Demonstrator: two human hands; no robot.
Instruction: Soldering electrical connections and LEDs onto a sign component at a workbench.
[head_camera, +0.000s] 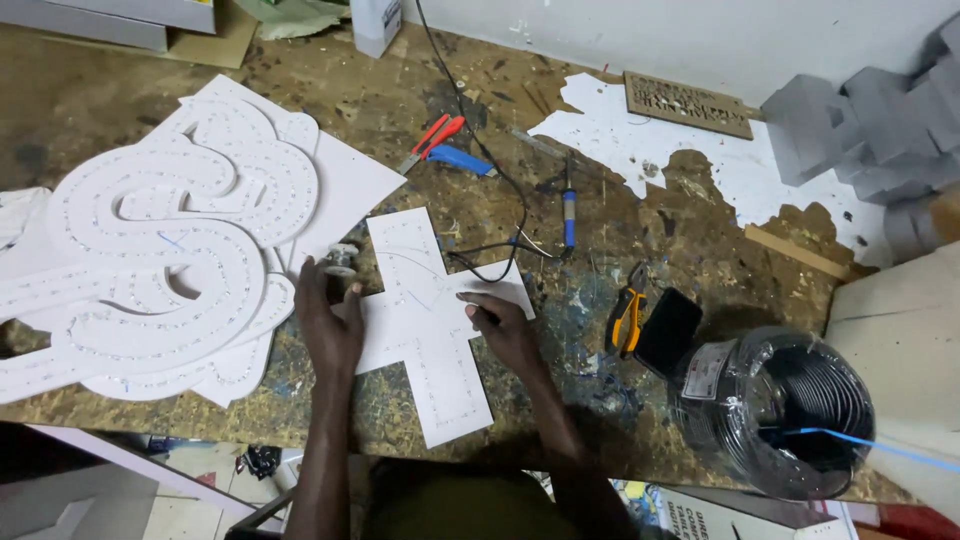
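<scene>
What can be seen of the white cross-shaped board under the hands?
The white cross-shaped board lies flat on the worn workbench, slightly tilted. It looks like thin foam or plastic sheet, dotted with rows of small holes along its edges. The left hand rests on its left arm, the right hand on its right arm.

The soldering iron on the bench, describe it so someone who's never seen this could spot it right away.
Start at the white cross-shaped board under both hands, then look up and right across the worn workbench. The soldering iron lies there, pointing away, with a black cord looping off. It is a thin stick with a blue grip, unlike the yellow-handled pliers lower down.
</scene>
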